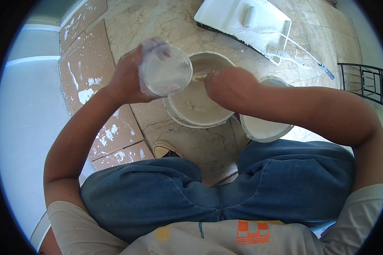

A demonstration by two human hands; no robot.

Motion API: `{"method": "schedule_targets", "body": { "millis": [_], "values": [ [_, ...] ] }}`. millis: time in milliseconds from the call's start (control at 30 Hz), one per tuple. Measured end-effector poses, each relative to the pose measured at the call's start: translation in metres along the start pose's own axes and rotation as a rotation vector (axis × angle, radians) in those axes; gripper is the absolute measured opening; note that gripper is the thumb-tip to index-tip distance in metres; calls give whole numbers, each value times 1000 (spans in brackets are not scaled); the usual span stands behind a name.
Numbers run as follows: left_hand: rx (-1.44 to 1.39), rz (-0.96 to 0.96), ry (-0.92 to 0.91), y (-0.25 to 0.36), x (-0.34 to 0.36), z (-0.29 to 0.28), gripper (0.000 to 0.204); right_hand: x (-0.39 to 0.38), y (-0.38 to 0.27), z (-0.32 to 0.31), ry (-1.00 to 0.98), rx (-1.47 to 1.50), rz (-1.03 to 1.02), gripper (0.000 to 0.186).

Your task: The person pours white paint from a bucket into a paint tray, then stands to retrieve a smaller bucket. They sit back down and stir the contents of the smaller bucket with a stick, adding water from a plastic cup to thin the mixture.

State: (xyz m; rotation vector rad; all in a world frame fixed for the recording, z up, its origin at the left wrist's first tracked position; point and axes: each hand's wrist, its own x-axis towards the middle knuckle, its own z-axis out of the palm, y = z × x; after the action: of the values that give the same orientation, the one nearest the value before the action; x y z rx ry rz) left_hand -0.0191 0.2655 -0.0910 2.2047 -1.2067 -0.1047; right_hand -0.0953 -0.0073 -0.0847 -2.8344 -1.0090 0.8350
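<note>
My left hand [130,78] is wrapped round a clear plastic tub [168,73] smeared with white. The tub is tilted at the left rim of a large white bucket [187,122]. Inside the bucket, off-white paint [200,101] coats the walls and lies at the bottom. Over the same bucket, my right hand [227,87] is closed in a fist. A small yellowish bit [200,78] shows at its fingers, but what it grips is mostly hidden. Under my right forearm stands a second bucket [266,138], holding white paint [261,126].
A white paint tray [225,21] with a roller [250,17] lies at the far right, a long thin handle [326,70] beside it. Paint-spattered cardboard [83,68] runs along the left wall. A black metal rack [361,80] stands at right. My shoe [164,148] is near the bucket.
</note>
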Motion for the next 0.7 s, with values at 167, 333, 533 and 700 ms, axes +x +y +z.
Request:
{"method": "schedule_targets", "body": {
  "millis": [167, 333, 533, 700],
  "values": [
    [-52, -173, 233, -26, -13, 19, 107, 24, -5, 28, -94, -54, -115, 13],
    [-290, -404, 332, -56, -16, 33, 109, 11, -22, 8, -213, -48, -137, 15],
    [-46, -452, 348, -102, 0, 61, 111, 15, -17, -3, -278, -45, -115, 15],
    [-100, -530, 353, -117, 17, 70, 114, 21, -6, -13, -171, -5, 77, 16]
  ]
}}
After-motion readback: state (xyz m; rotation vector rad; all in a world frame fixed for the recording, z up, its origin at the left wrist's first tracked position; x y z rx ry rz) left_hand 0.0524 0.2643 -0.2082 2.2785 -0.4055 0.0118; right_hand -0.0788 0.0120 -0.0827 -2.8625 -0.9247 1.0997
